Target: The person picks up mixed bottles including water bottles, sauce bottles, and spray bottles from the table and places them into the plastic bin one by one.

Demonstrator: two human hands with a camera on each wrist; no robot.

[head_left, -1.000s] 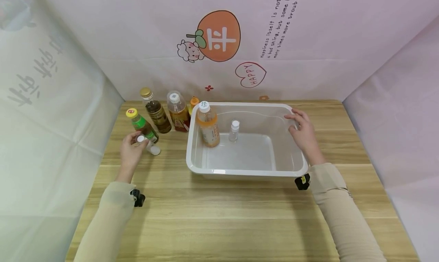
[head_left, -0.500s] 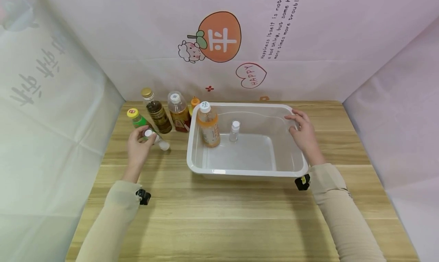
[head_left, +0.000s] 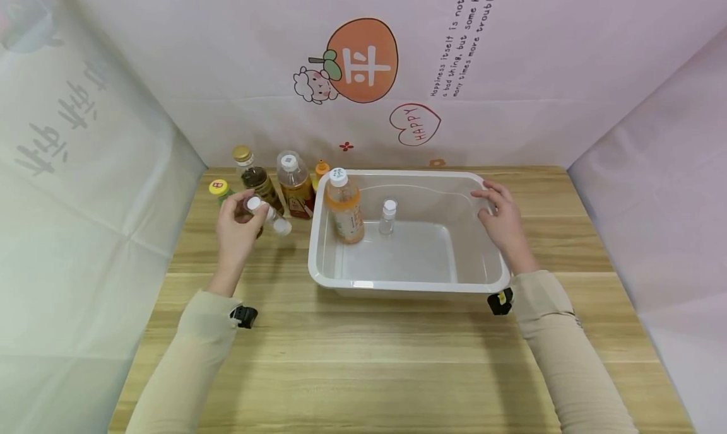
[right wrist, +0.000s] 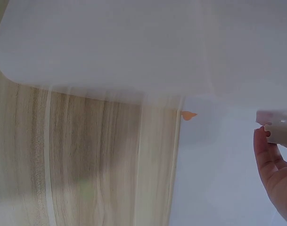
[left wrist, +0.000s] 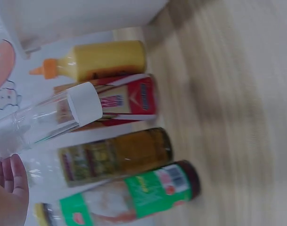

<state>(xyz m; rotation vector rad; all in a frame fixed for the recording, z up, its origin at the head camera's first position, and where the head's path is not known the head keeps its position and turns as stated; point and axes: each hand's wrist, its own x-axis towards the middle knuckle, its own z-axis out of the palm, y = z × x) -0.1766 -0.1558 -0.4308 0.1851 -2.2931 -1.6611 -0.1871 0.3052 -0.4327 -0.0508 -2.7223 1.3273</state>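
In the head view we get bright, even light from above, with a pale sheen on the worktop (head_left: 369,358) at 6 o'clock, a small glint on the near rim of the tub (head_left: 363,286), and soft-edged shadows towards 7 and 5 o'clock. Our left-wrist picture is dimmer and blurred, its bottle labels (left wrist: 152,190) softened; in the right-wrist one we find greyish haze towards 12 o'clock.

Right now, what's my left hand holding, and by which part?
Your left hand holds a small clear bottle near its upper end; the lower, white end sticks out free.
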